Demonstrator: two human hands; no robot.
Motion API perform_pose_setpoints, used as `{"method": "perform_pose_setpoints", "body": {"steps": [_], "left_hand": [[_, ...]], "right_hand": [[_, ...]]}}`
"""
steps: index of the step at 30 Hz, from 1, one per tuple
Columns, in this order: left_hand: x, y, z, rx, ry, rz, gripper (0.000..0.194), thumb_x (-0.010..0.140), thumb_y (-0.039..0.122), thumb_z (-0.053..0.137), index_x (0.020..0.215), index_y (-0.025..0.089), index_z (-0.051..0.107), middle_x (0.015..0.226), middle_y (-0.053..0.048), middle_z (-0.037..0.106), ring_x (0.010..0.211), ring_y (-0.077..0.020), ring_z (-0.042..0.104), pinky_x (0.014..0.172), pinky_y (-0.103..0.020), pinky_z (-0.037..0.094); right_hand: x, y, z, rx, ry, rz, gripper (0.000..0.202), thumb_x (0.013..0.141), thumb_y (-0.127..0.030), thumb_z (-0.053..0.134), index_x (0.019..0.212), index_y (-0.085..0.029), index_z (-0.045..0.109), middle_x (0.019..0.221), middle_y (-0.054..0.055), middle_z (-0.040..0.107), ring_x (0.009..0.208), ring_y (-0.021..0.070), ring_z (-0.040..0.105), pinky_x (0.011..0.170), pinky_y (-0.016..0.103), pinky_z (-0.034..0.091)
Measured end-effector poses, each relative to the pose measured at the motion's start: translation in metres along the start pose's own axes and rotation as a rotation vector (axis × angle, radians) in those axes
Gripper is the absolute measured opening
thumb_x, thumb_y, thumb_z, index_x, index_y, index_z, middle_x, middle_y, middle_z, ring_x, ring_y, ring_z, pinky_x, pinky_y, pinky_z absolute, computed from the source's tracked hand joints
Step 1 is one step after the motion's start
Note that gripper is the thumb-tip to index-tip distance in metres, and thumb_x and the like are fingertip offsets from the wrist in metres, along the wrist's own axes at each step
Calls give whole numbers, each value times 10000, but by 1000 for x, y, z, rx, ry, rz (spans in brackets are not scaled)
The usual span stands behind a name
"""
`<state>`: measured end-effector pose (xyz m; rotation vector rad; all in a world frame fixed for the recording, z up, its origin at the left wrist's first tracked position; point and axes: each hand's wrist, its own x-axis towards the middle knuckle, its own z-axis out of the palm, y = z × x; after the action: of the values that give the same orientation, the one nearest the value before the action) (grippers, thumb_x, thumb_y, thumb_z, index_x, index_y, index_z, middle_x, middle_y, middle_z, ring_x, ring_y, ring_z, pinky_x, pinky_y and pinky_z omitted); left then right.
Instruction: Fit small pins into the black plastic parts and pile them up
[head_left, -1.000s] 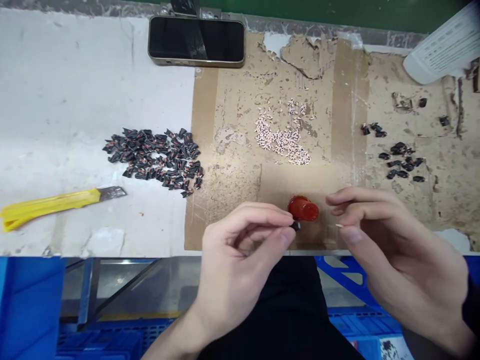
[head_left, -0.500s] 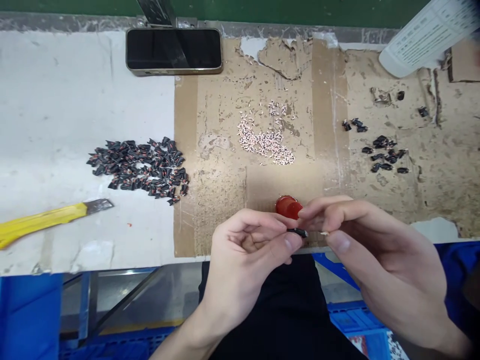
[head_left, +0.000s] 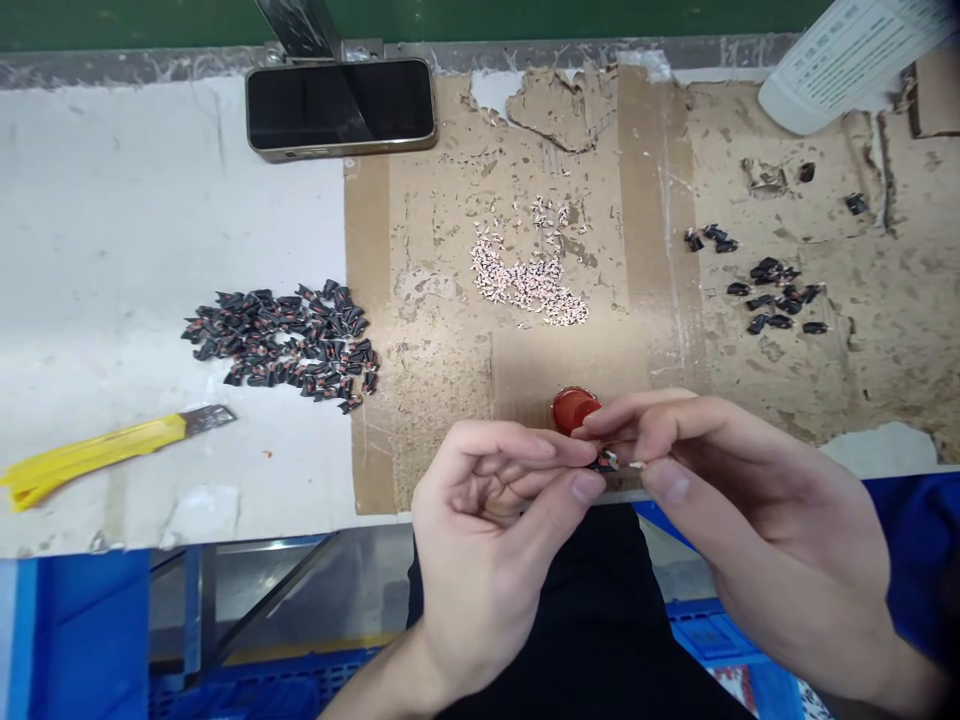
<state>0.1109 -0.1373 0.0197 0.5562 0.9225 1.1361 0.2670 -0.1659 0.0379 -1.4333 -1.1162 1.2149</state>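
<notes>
Between thumb and fingertips my left hand (head_left: 502, 540) pinches a small black piece (head_left: 604, 461) near the table's front edge. Close on its right, my right hand (head_left: 772, 530) holds a tiny pale bit (head_left: 637, 464) between thumb and finger. The fingertips of both hands nearly meet. Just behind them is a round red container (head_left: 574, 409), partly covered by my right fingers. A pile of tiny pinkish pieces (head_left: 529, 280) lies on the cardboard beyond. To the left spreads a heap of black pieces with reddish parts (head_left: 292, 335); several black pieces (head_left: 780, 295) are scattered at the right.
A yellow utility knife (head_left: 97, 458) with its blade out lies at the left front. At the back stand a dark-faced device (head_left: 341, 105) and, to the right, a white bottle (head_left: 847, 65). Blue crates (head_left: 90, 630) are below the table edge.
The black piece has turned in my left fingertips, and a pale and reddish end now shows. My right hand has moved slightly left, nearer to it. The view has shifted a little.
</notes>
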Motion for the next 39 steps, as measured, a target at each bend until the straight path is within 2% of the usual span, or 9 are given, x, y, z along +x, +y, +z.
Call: {"method": "perform_pose_setpoints", "body": {"steps": [8,17,23,29,33,39], "left_hand": [[-1,1,1,22,1,3,428,780,-178,748,867,242,743,858,88,862,789,-67,832,700,-68,638],[0,3,3,40,6,20,417,766,-174,756,845,236,750,831,88,857,767,-64,830,696,-61,639],[0,4,-1,71,-13,0,365,787,-108,809,871,245,773,916,67,872,803,-121,849,752,-154,690],[2,11,-4,43,-63,-148,235,839,10,865,845,238,809,888,25,875,774,-131,847,743,-149,686],[4,14,-6,92,-111,-249,190,839,52,884,861,239,856,881,6,877,792,-150,852,772,-149,683],[6,18,-10,167,-123,-283,134,842,112,897,866,243,887,784,-17,861,732,-185,850,709,-164,682]], "right_hand": [[2,0,0,-54,10,-20,120,1010,-194,691,914,-265,699,1076,-29,789,944,113,810,873,140,652],[1,1,0,-72,-11,-34,115,1010,-167,684,946,-262,696,1079,-32,771,999,85,792,937,110,616],[6,2,-1,-98,-35,-38,87,1007,-185,702,955,-255,705,1033,-24,761,921,77,788,858,91,624],[9,-5,-15,-256,-152,-95,73,993,-197,696,1005,-267,678,1077,11,736,937,130,757,772,160,636],[16,-12,-26,-404,-276,-117,81,1009,-203,666,977,-276,648,1022,-1,719,835,123,711,711,193,595],[28,-19,-36,-595,-413,-191,82,1002,-234,671,1033,-302,636,1058,-18,736,880,153,715,727,236,565]]}}
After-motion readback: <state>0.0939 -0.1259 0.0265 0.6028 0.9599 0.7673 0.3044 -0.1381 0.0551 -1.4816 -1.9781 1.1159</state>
